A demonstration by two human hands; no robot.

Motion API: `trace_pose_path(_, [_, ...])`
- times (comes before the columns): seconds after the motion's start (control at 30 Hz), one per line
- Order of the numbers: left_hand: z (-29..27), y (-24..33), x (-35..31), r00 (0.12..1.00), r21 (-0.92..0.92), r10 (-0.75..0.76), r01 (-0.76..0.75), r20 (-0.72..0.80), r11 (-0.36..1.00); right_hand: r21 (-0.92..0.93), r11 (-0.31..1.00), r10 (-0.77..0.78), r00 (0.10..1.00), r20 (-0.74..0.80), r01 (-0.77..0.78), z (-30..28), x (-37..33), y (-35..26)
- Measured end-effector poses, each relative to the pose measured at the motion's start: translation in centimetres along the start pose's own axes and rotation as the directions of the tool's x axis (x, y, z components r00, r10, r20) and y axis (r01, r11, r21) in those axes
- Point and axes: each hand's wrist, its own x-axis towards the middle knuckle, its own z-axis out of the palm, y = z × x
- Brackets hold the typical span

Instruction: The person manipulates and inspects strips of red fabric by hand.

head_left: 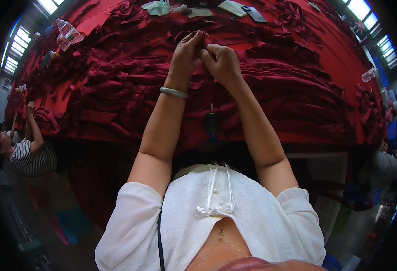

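On my feed, a bright red tabletop (336,63) carries dark red cloth (280,99) rumpled in long folds. I see the left hand (186,56) and right hand (222,62) close together over it. A clear bottle (68,32) is at far left; beyond the hands is a phone (255,15). A pale bracelet (174,92) sits behind the left hand. Between the hands shows a bit of red fabric (205,40), the fingers of both pinched on it.

Bright paned windows (21,41) upper L, R windows (388,49) also bright, dim flr (72,255) lower L
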Motion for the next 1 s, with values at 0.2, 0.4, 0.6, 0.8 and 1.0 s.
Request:
trace_pose_path(0.2, [-0.1, -1.1, -1.0, 1.0, -0.128, 0.015, -0.014, 0.008, 0.992, 0.077, 0.995, -0.066, 0.998, -0.023, 0.067, 0.4, -1.5, 0.6])
trace_pose_path(0.4, [0.7, -1.2, -1.9, 0.997, -0.046, 0.032, -0.035, -0.064, 0.998, 0.146, 0.988, 0.037, 0.998, 0.048, -0.043, 0.2, 3.1, 2.6])
trace_pose_path(0.6, [2.0, -0.9, -1.9, 0.987, 0.021, 0.117, -0.115, -0.114, 0.993, 0.185, 0.981, -0.058, 0.998, 0.002, 0.057, 0.9, 3.6, 2.8])
trace_pose_path(0.8, [1.5, -1.7, -3.0, 0.992, 0.021, 0.112, -0.113, 0.049, 0.993, 0.089, 0.988, -0.113, 0.987, -0.112, 0.124, 1.0, 0.9, 1.8])
trace_pose_path(1.0, [3.0, -0.6, -2.7, 0.991, 0.029, 0.057, -0.054, -0.118, 0.998, -0.107, 0.978, -0.175, 0.984, 0.029, 0.177, -0.1, 2.7, 1.3])
